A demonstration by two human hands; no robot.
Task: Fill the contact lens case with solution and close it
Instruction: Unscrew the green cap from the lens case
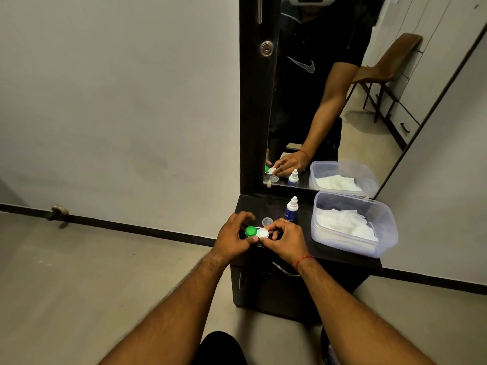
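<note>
Case: contact lens case point(257, 232) between both hands | left hand point(233, 237) grips its green-capped end | right hand point(286, 238) pinches white cap point(263, 233) | handling: likely light, stiff, slick plastic; hold body edges, turn caps by rims, keep level.

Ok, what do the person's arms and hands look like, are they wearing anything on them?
Both forearms are bare, with no sleeves reaching them and no gloves on the left hand or right hand. A thin red thread is tied round the right wrist. No watch shows.
</note>
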